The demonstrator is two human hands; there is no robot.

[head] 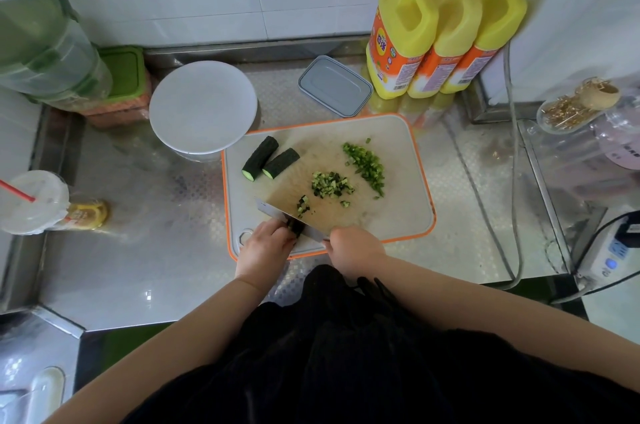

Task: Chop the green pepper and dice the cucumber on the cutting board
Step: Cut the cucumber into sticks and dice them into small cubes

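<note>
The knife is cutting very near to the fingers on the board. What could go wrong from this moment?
1. The left hand holds the cucumber strips right against the knife; a slip could nick its fingers.
2. The cut happens at the near edge of the cutting board, so dice may roll onto the counter.
3. The two cucumber pieces lie loose on the board and could roll if it is bumped.

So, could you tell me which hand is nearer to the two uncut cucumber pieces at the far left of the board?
Left. The left hand lies directly below the uncut cucumber pieces, holding down cucumber under the knife. The right hand grips the knife handle, farther right.
</note>
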